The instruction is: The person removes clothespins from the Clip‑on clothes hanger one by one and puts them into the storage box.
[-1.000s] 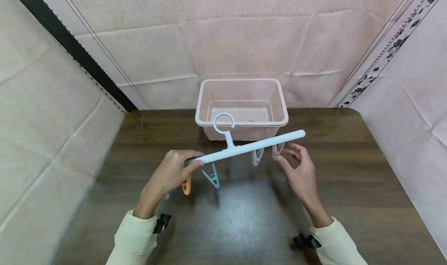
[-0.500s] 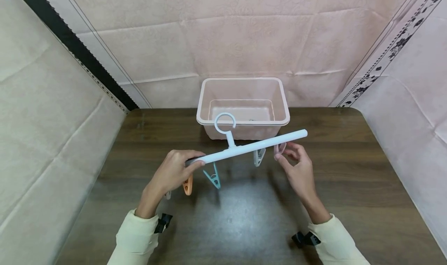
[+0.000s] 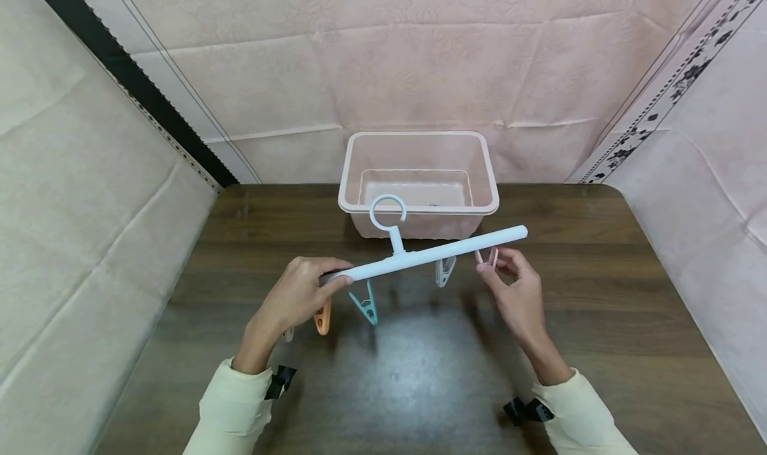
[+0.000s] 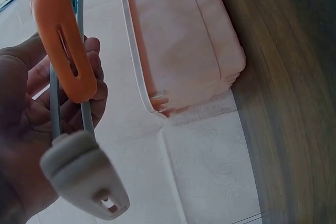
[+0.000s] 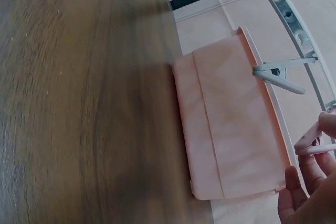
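White plastic peg-hanger bar w/ ring hook (image 3: pixel 419 258) is held above dark wood-grain table (image 3: pixel 599 308), just in front of pink rectangular plastic tub (image 3: pixel 419 175), tilted w/ right end higher so hanging pegs swing free. Left end is gripped by left hand (image 3: pixel 296 295), fingers wrapped round bar, prob. to steady it. Pale pink plastic peg (image 3: pixel 487 258) under right end is pinched by right hand (image 3: pixel 515 292), thumb & fingers closed on it. Orange peg (image 4: pixel 65 51), teal peg (image 3: pixel 363 303), white peg (image 3: pixel 443 270) are left dangling; grey peg (image 4: pixel 84 174) is seen by left palm.

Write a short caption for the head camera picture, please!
Left hand grips a white clip hanger above a wooden table; right hand pinches its pink clip, pink bin behind.
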The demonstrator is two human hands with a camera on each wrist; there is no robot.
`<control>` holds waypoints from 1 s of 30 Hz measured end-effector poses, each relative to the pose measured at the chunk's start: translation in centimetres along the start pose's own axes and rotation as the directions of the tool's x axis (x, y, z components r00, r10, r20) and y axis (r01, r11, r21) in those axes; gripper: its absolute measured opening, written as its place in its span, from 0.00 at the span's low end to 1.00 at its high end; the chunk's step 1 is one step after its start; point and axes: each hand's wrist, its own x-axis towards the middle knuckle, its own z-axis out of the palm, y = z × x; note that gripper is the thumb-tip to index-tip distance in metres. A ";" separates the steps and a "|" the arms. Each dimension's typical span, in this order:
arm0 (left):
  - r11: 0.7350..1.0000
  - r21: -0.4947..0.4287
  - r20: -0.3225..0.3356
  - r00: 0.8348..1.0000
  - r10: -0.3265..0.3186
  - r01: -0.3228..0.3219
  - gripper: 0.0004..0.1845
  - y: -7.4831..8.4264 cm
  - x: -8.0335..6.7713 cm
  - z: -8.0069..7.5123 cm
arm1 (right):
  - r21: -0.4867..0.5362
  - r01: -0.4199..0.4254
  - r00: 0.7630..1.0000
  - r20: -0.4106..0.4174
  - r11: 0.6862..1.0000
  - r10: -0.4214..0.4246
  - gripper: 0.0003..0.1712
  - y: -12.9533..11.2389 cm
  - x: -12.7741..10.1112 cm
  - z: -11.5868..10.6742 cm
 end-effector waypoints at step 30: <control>1.000 -0.022 0.025 1.000 -0.002 0.002 0.13 -0.2 0.0 0.1 | -0.028 0.119 0.992 -0.038 0.993 -0.120 0.15 -0.4 -0.4 -0.7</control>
